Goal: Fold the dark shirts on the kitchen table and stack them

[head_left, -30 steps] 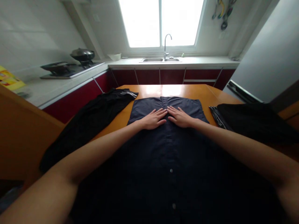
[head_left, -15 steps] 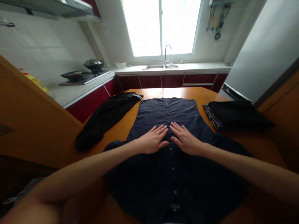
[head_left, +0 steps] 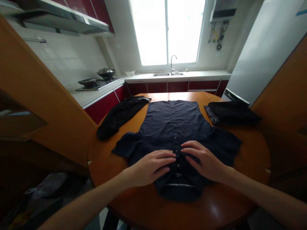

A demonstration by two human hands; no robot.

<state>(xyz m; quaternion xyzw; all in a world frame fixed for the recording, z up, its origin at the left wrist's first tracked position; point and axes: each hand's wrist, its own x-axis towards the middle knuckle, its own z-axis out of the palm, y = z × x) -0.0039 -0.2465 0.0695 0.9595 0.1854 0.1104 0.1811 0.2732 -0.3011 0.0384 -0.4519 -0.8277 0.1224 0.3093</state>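
Note:
A dark navy button-up shirt [head_left: 175,127] lies spread flat on a round wooden table [head_left: 134,204], collar toward me, short sleeves out to both sides. My left hand [head_left: 151,166] rests palm down on the shirt's chest, just left of the button line, fingers stretched out. My right hand [head_left: 206,161] lies flat on the cloth just right of the buttons, fingers apart. The fingertips of both hands nearly meet over the placket. Neither hand holds anything.
A black garment [head_left: 122,115] lies crumpled at the table's far left edge. A folded black garment with striped trim [head_left: 231,113] sits at the far right. Beyond are red kitchen cabinets [head_left: 168,86], a sink under a window [head_left: 168,74], a stove with pans [head_left: 98,81].
Both hands have slid along the shirt's button line from its far end toward the collar near me, staying flat. The view has pulled back, showing the whole shirt and table.

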